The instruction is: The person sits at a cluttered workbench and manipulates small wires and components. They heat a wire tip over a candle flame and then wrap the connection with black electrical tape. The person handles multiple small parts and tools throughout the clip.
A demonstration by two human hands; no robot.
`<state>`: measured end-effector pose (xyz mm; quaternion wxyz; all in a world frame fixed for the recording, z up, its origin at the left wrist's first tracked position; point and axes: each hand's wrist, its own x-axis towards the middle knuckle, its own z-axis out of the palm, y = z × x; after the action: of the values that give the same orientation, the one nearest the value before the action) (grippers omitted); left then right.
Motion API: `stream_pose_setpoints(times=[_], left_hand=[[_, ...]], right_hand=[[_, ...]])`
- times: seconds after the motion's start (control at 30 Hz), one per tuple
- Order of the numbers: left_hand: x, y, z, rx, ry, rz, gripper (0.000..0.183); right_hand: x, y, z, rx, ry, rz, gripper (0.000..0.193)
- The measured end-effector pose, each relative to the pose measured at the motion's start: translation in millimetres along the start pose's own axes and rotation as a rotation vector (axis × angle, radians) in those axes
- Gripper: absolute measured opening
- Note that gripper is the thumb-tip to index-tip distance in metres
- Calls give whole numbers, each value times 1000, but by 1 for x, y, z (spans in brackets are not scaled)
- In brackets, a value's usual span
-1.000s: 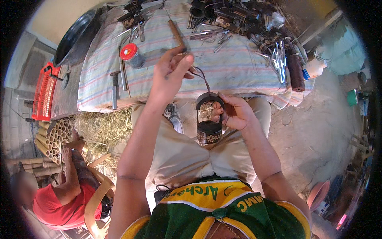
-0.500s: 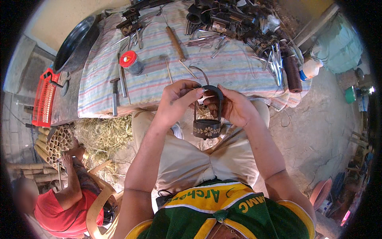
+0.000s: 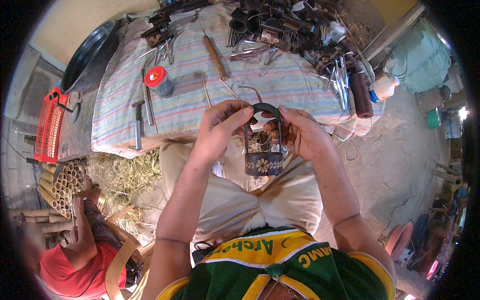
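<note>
Between my two hands hangs a small dark round basket [image 3: 263, 164] with a pale flower pattern carved on its side. Its tall arched handle [image 3: 265, 108] stands upright over it. My left hand [image 3: 218, 124] pinches the left shoulder of the arch between thumb and fingers. On the other side my right hand [image 3: 303, 131] grips the right shoulder, thumb on top and fingers behind. The basket is over my lap, in front of the table's near edge. A thin curved strip [image 3: 251, 91] lies on the cloth just beyond the handle.
On the striped cloth [image 3: 190, 107] are a red-lidded jar [image 3: 159, 82], a hammer [image 3: 138, 125], a wooden-handled tool [image 3: 215, 58] and a heap of dark pieces with metal tubes [image 3: 275, 30]. A person in red [image 3: 82, 270] sits at lower left, near stacked bamboo tubes [image 3: 62, 186].
The basket has turned and tilted so its flowered side faces me more squarely and its opening shows less. Both hands keep hold of the handle.
</note>
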<state>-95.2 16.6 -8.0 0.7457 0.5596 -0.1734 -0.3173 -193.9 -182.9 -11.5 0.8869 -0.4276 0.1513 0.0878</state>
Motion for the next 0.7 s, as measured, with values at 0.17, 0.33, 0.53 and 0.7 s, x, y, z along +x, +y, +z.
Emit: stream_pose_setpoints(times=[0.17, 0.33, 0.53, 0.7], left_hand=[[-3, -5, -2, -4, -35, 57, 32], [-5, 7, -10, 83, -181, 151, 34], [2, 43, -11, 170, -167, 232, 46], [15, 68, 6, 196, -58, 323, 50]], right_hand=[[-5, 5, 9, 193, -206, -14, 33], [-16, 6, 21, -59, -192, -132, 31], [-25, 8, 34, -232, -88, -240, 31], [-27, 9, 40, -428, 26, -345, 31]])
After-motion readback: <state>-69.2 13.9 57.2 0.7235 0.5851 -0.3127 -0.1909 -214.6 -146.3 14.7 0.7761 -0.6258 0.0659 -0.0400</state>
